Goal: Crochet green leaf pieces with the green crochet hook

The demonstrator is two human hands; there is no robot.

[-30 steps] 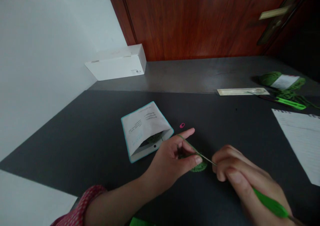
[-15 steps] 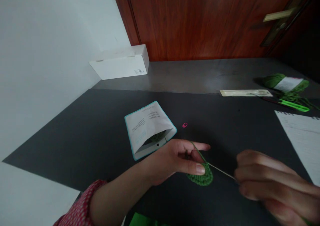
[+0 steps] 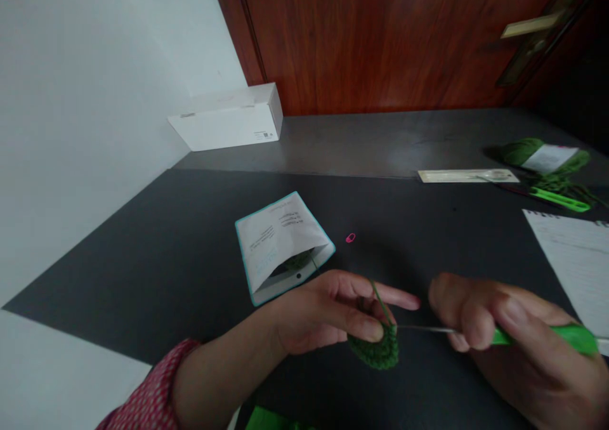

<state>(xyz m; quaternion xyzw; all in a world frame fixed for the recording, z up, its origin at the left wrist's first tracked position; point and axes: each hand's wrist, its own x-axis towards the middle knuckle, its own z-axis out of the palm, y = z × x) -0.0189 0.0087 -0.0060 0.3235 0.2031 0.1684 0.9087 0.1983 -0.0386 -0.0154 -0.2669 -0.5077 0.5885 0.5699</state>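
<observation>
Two hands work at lower centre and lower right of the head view. The left hand point(image 3: 328, 312) pinches a green crochet piece point(image 3: 378, 355) between thumb and fingers, low and just right of centre; a strand point(image 3: 380, 301) runs from its index finger down to the piece. The right hand point(image 3: 514, 341), slightly blurred, is closed around a hook point(image 3: 575, 338) with a green handle, whose thin metal shaft points left to the piece's edge. Whether its tip is in a stitch, I cannot tell.

Near the middle of the frame, an open pouch point(image 3: 271, 233) lies on the dark table point(image 3: 143, 252), green yarn showing in its mouth; a pink marker point(image 3: 351, 238) lies just right of it. A white box point(image 3: 228, 127) stands upper left. Toward the right edge are a yarn ball point(image 3: 549, 157), a narrow packet point(image 3: 464, 176), a bright green tool point(image 3: 561, 200) and lined paper point(image 3: 578, 255). Behind, a red-brown door point(image 3: 380, 43) fills the top.
</observation>
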